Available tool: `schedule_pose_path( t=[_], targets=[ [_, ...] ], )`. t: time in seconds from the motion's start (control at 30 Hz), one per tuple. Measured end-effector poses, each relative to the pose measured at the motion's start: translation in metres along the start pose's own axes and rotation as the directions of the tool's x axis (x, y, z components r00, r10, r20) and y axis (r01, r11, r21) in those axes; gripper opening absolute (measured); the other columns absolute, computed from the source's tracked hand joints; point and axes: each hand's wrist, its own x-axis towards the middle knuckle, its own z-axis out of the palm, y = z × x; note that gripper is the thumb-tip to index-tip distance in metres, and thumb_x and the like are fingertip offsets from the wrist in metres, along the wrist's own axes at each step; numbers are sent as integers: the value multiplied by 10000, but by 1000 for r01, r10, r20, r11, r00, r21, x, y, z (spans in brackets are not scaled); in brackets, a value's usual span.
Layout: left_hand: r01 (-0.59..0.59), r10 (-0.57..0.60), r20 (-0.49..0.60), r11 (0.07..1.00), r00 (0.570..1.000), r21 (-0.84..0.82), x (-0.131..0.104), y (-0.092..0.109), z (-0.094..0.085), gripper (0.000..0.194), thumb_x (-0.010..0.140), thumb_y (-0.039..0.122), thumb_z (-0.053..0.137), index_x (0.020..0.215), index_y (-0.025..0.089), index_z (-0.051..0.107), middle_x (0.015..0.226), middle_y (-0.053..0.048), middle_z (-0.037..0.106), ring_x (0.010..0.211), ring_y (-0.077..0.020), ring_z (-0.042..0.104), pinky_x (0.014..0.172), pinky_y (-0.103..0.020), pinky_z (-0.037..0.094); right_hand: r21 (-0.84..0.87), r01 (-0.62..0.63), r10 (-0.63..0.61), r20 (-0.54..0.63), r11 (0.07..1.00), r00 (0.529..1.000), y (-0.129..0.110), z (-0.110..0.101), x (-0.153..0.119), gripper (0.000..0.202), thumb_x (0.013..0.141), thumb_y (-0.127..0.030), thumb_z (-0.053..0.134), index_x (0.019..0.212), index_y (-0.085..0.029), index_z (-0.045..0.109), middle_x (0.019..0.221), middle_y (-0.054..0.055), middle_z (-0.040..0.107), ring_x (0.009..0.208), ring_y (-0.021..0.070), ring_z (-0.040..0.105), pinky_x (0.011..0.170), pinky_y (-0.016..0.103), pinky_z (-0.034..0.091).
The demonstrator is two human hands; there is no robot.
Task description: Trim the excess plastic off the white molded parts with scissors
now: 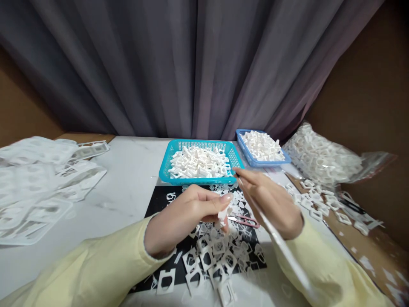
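Observation:
My left hand [194, 207] is closed, with a small white piece [223, 216] pinched between the thumb and fingers. My right hand [275, 202] grips a long, thin white tool [284, 249] with a dark tip; it slants from near the teal basket's front edge down past my right sleeve. I cannot make out what kind of tool it is. Between my hands, pink-handled scissors [247, 221] lie on white scraps. Below, several white frame-like pieces [207, 259] and thin offcuts cover much of a black mat [153, 213].
Behind my hands, a teal basket [164, 168] holds many small white pieces. A blue basket [263, 163] with similar pieces stands to its right, beside a filled clear bag [322, 155]. White cut-out sheets [41, 187] are stacked at left. Loose pieces [315, 200] lie on brown cardboard at right.

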Motion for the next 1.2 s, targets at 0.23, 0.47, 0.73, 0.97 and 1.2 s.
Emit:
schedule_pose_path(
  t=[0.23, 0.47, 0.73, 0.97, 1.2],
  targets=[
    [-119, 136, -82, 975, 987, 187, -5, 3, 1, 404, 887, 404, 451, 660, 157, 675, 738, -19, 669, 764, -158, 584, 779, -284, 376, 300, -439, 414, 147, 847, 898, -11, -35, 8, 150, 805, -164, 621, 675, -194, 553, 930, -1, 722, 669, 98, 689, 548, 139, 537],
    [-166, 221, -128, 925, 967, 343, -10, 6, 7, 400, 886, 417, 428, 624, 171, 603, 670, 10, 559, 696, -148, 500, 704, -292, 331, 400, -440, 381, 221, 804, 898, -22, -45, 8, 120, 776, -113, 635, 726, -211, 586, 985, -21, 709, 652, 82, 682, 573, 130, 537],
    [-167, 227, -122, 912, 966, 375, -11, 8, 8, 379, 893, 369, 428, 595, 175, 561, 637, 20, 490, 655, -133, 460, 664, -265, 316, 381, -348, 288, 207, 856, 935, -24, -43, 7, 131, 788, -79, 615, 789, -206, 589, 1019, 7, 698, 622, 92, 673, 556, 151, 555],
    [-150, 213, -137, 918, 967, 366, -12, 10, 9, 376, 889, 370, 440, 587, 171, 541, 626, 24, 476, 647, -128, 443, 659, -255, 316, 369, -271, 205, 209, 889, 956, -26, -43, 6, 165, 782, -12, 581, 784, -176, 566, 1045, 55, 685, 779, 100, 679, 670, 129, 549],
    [-172, 197, -109, 964, 974, 205, -8, 9, 9, 380, 893, 382, 432, 593, 162, 512, 633, 27, 476, 649, -117, 421, 661, -244, 317, 203, -140, 118, 115, 969, 986, -32, -30, 2, 234, 911, -110, 389, 951, -132, 618, 1085, 84, 666, 1025, 140, 612, 913, 225, 505]
  ],
)
